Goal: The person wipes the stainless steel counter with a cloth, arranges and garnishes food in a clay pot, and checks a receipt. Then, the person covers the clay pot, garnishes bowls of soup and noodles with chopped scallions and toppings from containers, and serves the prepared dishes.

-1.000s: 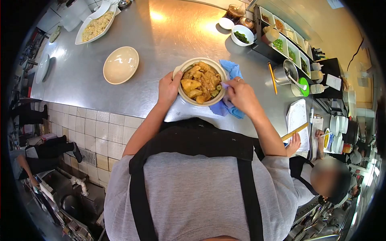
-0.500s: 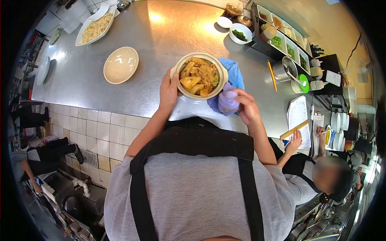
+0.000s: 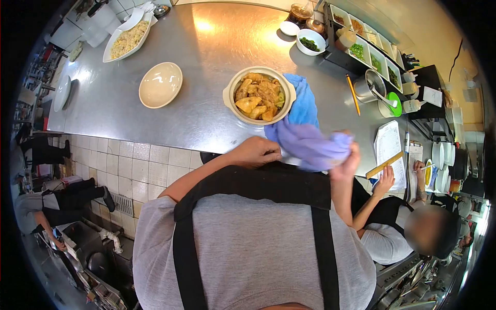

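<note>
Head view: right hand [image 3: 347, 160] is off to the right of the pot, fingers closed around the bunched end of the purple cloth [image 3: 310, 147]; hand and cloth end blurred. Left hand [image 3: 261, 153] is at the near edge of the tabletop [image 3: 206, 103], fingers curled in; can't tell whether they grip anything. Cloth's other end lies by the pot's near side, next to the blue cloth [image 3: 305, 106]; contact with the rim unclear. Pot [image 3: 228, 97] sits upright on the tabletop, filled with food [image 3: 258, 98], neither hand on it.

Handling: gather the loose end so it doesn't drag over the rim or into the sauce. Lift clear of the pot before swinging sideways. Swing short: co-worker's hand [image 3: 385, 178] and papers [image 3: 388, 140] are near the right hand. Main risk, judging by the layout, is snagging the pot.
</note>
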Demonstrator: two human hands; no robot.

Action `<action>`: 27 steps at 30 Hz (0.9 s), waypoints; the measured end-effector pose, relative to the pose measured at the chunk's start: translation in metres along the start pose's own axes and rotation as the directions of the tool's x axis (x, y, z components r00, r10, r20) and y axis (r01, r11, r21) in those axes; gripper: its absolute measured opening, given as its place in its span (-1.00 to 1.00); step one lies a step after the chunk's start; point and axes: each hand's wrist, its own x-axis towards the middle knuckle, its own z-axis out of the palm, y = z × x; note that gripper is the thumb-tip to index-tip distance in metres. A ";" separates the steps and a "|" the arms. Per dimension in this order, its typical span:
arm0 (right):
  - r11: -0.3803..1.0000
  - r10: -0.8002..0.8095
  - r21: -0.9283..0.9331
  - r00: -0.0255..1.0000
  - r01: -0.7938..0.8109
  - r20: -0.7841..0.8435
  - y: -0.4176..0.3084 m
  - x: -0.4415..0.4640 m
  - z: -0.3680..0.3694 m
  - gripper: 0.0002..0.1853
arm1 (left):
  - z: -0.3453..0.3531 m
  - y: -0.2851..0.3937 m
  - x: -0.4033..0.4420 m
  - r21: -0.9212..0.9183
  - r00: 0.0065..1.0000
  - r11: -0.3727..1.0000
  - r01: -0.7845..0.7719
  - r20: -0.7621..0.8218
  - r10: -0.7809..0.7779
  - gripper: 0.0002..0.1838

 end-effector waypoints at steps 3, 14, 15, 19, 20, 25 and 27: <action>0.940 -0.267 -0.218 0.964 0.263 0.015 -0.031 0.006 0.010 -0.78 | -0.003 0.003 -0.001 -0.139 0.998 0.989 0.054 -0.035 -0.059 -0.79; -0.551 -0.025 -0.690 0.817 0.469 0.576 0.055 0.074 -0.015 -0.78 | -0.024 -0.008 -0.047 -0.331 0.880 0.933 0.138 -0.392 -0.269 -0.77; -0.571 -0.026 -0.693 0.834 0.440 0.552 0.054 0.078 -0.008 -0.77 | -0.027 -0.007 -0.053 -0.339 0.860 0.925 0.170 -0.407 -0.307 -0.79; -0.623 0.018 -0.640 0.827 0.449 0.562 0.049 0.073 0.016 -0.64 | -0.037 -0.003 -0.060 -0.246 0.847 0.954 0.174 -0.456 -0.272 -0.81; -0.636 0.036 -0.616 0.815 0.465 0.579 0.051 0.067 0.020 -0.62 | -0.039 -0.002 -0.062 -0.208 0.847 0.961 0.181 -0.464 -0.259 -0.81; -0.572 0.130 -0.680 0.869 0.459 0.478 0.048 0.075 0.001 -0.58 | -0.050 -0.033 -0.060 -0.341 0.602 0.904 0.259 -0.675 -0.427 -0.76; -0.552 0.116 -0.703 0.876 0.449 0.468 0.039 0.074 0.018 -0.62 | -0.062 -0.042 -0.051 -0.435 0.518 0.874 0.218 -0.707 -0.481 -0.74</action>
